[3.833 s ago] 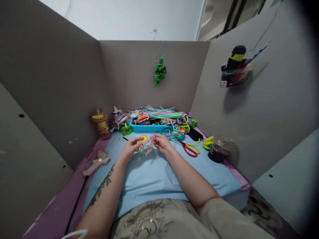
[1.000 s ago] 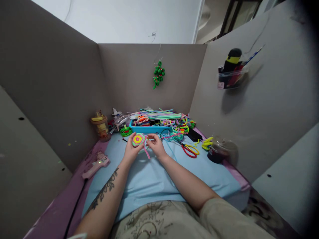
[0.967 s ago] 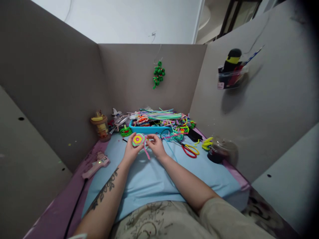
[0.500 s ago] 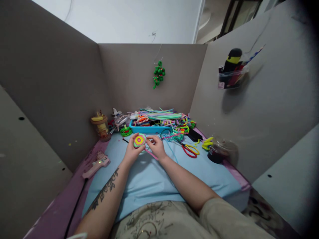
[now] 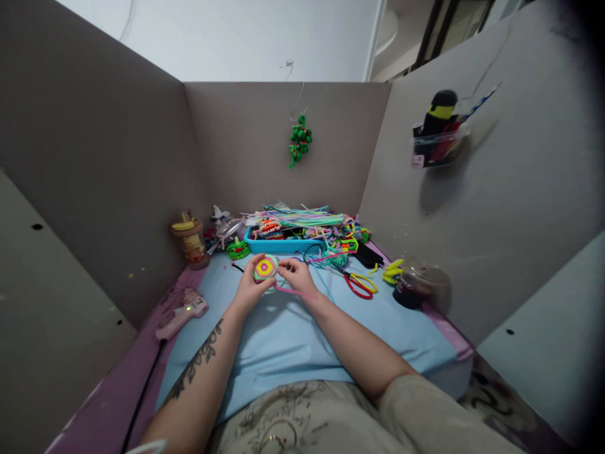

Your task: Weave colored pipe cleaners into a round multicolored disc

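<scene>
Between the fingers and thumb of my left hand (image 5: 246,289) is a small hexagonal woven piece (image 5: 265,268), with yellow, pink and mint-green rings round a pink centre. My right hand (image 5: 299,278) is closed in a pinch at the piece's right edge; what its fingertips grip is too small to make out. A pink plastic cord (image 5: 293,291) runs from the underside of the piece across to my right wrist. Right of my hands lie scissors (image 5: 362,285) with one red and one yellow handle.
A blue tray (image 5: 288,245) heaped with coloured cords stands at the back, a green woven figure (image 5: 237,250) beside it. A pink glue gun (image 5: 182,318) lies left. On the right are a black phone-like object (image 5: 368,256) and a dark-based container (image 5: 410,294). Grey panels surround the table.
The loose pink cord has swung up and now lies more level, reaching over my right wrist. My right fingers have shifted slightly at the piece's edge. The left hold is unchanged.
</scene>
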Tool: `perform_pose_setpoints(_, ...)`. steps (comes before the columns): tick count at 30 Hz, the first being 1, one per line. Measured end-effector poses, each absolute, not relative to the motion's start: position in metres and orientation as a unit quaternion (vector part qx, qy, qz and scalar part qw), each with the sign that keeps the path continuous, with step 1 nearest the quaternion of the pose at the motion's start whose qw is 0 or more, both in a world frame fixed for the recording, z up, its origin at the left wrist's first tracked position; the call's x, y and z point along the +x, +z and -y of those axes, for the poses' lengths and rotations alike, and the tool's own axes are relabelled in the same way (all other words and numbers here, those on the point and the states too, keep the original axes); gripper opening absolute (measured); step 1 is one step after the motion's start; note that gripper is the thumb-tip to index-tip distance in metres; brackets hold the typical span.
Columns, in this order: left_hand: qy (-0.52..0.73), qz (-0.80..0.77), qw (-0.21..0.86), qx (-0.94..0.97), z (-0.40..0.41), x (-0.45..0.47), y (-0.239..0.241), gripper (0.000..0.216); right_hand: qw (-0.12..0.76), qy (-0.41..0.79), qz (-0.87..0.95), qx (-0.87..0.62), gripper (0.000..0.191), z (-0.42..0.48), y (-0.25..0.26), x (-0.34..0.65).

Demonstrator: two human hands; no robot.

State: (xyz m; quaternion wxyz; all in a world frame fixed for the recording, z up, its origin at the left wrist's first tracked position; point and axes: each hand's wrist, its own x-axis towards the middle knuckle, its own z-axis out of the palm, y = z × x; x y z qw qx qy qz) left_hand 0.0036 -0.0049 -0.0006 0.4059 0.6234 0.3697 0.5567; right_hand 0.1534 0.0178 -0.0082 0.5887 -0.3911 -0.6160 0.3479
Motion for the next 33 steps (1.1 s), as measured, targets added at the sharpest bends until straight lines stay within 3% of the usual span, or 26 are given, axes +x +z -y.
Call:
perform_pose_setpoints(14,0.516,-0.344,0.446,0.645,0.005,0.002,-0.003,0.069,0.565,0.549,0.517,-0.334,0.017,-0.022,-0.006,0.158)
perform_pose_setpoints(18,0.544,-0.355,0.452,0.611,0.001,0.001,-0.004,0.065,0.566,0.517,0.541,-0.344,0.015,-0.024,-0.008,0.158)
perform_pose_setpoints(24,0.612,-0.386,0.413,0.553,-0.006,0.000,-0.006,0.065,0.562,0.346,0.654,-0.369,0.034,-0.015,-0.005,0.157)
perform_pose_setpoints(29,0.599,-0.397,0.407,0.564,-0.004,0.002,-0.003,0.062,0.601,0.267,0.663,-0.357,0.012,-0.013,-0.004,0.154)
perform_pose_setpoints(33,0.558,-0.400,0.437,0.582,0.002,0.003,0.000,0.058,0.633,0.296,0.607,-0.380,0.013,-0.026,-0.009,0.161)
